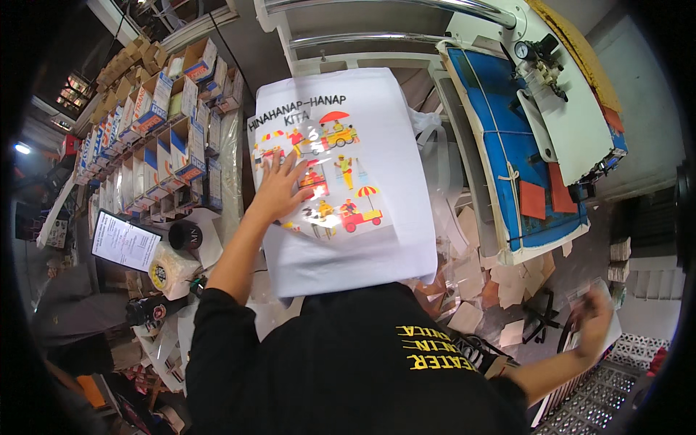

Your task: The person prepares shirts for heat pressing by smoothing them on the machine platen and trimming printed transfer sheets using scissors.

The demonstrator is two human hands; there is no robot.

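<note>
A white T-shirt or similar cloth point(355, 254) is spread over a board right in front of me. On it lies a glossy clear film point(362, 177) with colourful pictures of food carts and people, and dark lettering runs above them. My left hand point(283, 188) rests flat on the film's left side, fingers spread. Far out to the right, my right hand point(596, 319) is smeared by motion beside a pale flat object point(612, 330). Whether it holds anything cannot be made out.
A machine with a blue panel point(500, 138), tied with string, and a pressure gauge point(521, 49) stands at the right. Scattered paper pieces point(511, 286) lie on the floor. Boxes point(156, 105) fill a rack at the left, above a clipboard sheet point(125, 241) and a black cup point(185, 235).
</note>
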